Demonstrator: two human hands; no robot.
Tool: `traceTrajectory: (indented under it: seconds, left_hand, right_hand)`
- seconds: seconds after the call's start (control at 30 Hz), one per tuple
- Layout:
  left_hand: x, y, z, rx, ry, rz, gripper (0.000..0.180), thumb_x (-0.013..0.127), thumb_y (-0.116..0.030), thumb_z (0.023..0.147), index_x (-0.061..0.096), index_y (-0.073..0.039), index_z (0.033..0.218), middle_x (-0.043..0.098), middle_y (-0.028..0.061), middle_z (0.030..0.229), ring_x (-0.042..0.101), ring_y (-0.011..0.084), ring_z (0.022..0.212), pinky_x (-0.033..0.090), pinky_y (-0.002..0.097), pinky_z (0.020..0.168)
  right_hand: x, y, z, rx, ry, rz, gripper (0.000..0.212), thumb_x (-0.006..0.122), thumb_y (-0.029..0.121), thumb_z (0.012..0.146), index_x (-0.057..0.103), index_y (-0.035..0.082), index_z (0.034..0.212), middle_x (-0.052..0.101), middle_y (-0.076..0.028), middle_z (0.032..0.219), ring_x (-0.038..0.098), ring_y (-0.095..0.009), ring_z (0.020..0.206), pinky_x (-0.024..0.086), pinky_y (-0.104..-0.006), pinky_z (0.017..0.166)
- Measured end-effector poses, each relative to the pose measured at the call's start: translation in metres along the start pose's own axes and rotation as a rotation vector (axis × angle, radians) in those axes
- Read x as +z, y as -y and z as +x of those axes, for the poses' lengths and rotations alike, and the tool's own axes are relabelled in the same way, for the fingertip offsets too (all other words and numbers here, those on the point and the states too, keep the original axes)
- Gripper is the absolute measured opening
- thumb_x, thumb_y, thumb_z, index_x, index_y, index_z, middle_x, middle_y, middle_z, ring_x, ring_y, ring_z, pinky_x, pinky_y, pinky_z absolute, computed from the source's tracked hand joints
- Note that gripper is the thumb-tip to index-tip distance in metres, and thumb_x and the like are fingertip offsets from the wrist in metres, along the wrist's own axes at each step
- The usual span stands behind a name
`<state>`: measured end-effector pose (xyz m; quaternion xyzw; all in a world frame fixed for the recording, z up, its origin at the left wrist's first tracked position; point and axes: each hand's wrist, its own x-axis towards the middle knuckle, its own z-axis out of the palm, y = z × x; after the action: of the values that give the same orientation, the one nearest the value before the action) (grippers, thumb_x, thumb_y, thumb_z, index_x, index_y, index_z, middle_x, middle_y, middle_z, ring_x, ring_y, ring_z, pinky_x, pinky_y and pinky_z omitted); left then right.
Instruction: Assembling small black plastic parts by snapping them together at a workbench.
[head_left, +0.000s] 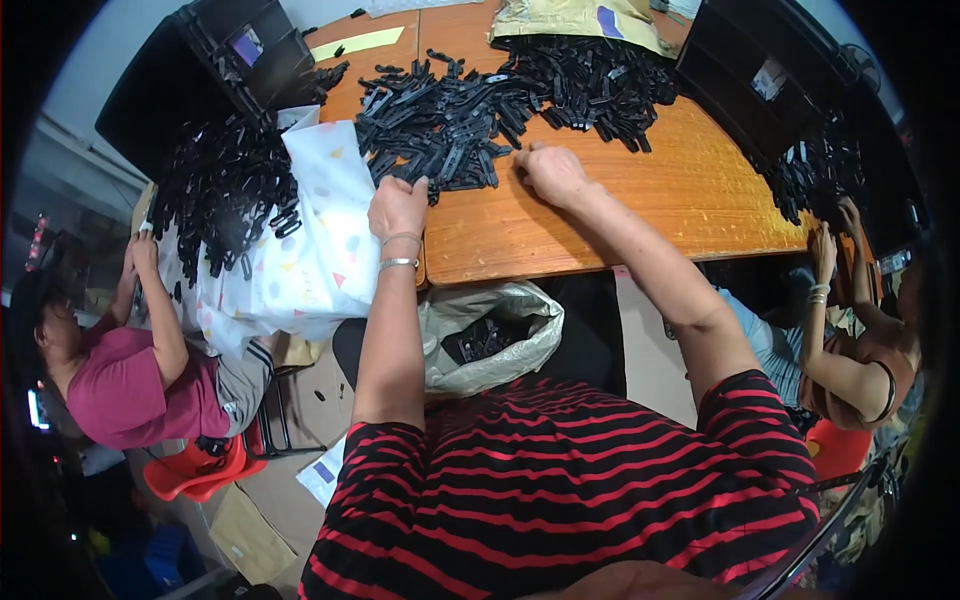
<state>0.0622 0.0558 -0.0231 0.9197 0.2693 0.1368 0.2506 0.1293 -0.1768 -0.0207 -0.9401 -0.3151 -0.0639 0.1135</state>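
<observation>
My left hand (398, 208), with a bracelet at its wrist, is closed at the near left edge of a heap of small, slim black plastic parts (440, 115). One black part shows right beside its fingertips; whether the fingers grip it is unclear. My right hand (553, 173) is curled over the wooden table (610, 215), just right of that heap, its fingertips pressed together. What it holds, if anything, is hidden. Below the table edge, at my lap, an open pale woven sack (540, 345) has black parts inside.
A second heap (600, 85) spills from a yellowish bag (560, 20) at the back. Black crates (760, 80) stand right and left. White patterned sheeting (330, 190) lies under another heap at left. Co-workers sit left (130, 380) and right (850, 360).
</observation>
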Motion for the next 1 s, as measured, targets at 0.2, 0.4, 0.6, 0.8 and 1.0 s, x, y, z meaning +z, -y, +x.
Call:
traceTrajectory:
  seconds: [0.2,0.4,0.6,0.8,1.0]
  left_hand:
    - [0.010,0.014,0.013,0.024,-0.055,-0.131,0.040,0.074,-0.036,0.072,0.067,-0.007,0.098,0.069,0.0136,0.089,0.065,0.0290,0.086,0.050,0.0352,0.080]
    - [0.000,0.013,0.003,-0.206,0.247,-0.644,0.017,0.069,-0.013,0.080,0.060,-0.003,0.091,0.065,0.0091,0.076,0.064,0.0160,0.066,0.051,0.0256,0.056]
    - [0.005,0.023,-0.020,-0.064,0.147,-1.048,0.026,0.065,0.001,0.082,0.050,-0.003,0.103,0.061,0.0067,0.078,0.060,0.0119,0.061,0.048,0.0209,0.050]
    - [-0.018,-0.002,-0.055,0.130,0.291,-1.306,0.043,0.063,0.004,0.083,0.044,0.000,0.121,0.061,0.0089,0.092,0.063,0.0118,0.069,0.051,0.0214,0.055]
    - [-0.029,-0.026,-0.075,0.202,0.444,-1.321,0.037,0.060,0.008,0.084,0.049,0.002,0.119,0.060,0.0070,0.098,0.063,0.0106,0.079,0.053,0.0209,0.069]
  right_hand:
    - [-0.003,-0.001,-0.027,0.047,-0.097,0.484,0.018,0.063,0.011,0.080,0.065,0.004,0.097,0.066,-0.019,0.085,0.065,-0.035,0.083,0.051,-0.0428,0.073]
    - [-0.012,0.018,-0.068,0.150,-0.094,0.466,0.020,0.071,0.011,0.078,0.064,0.000,0.092,0.065,-0.018,0.077,0.063,-0.033,0.068,0.050,-0.0374,0.063]
    - [-0.011,0.012,-0.075,0.065,-0.074,0.160,0.019,0.071,0.012,0.077,0.064,-0.002,0.090,0.063,-0.020,0.083,0.061,-0.036,0.073,0.048,-0.0402,0.066]
    - [-0.043,0.070,-0.060,0.113,-0.157,0.575,0.017,0.070,0.008,0.078,0.063,-0.002,0.090,0.061,-0.014,0.079,0.061,-0.021,0.065,0.048,-0.0327,0.061]
    - [-0.044,0.097,-0.046,-0.006,-0.473,0.745,0.021,0.072,0.006,0.076,0.064,0.000,0.094,0.060,-0.008,0.081,0.057,-0.011,0.055,0.045,-0.0247,0.052]
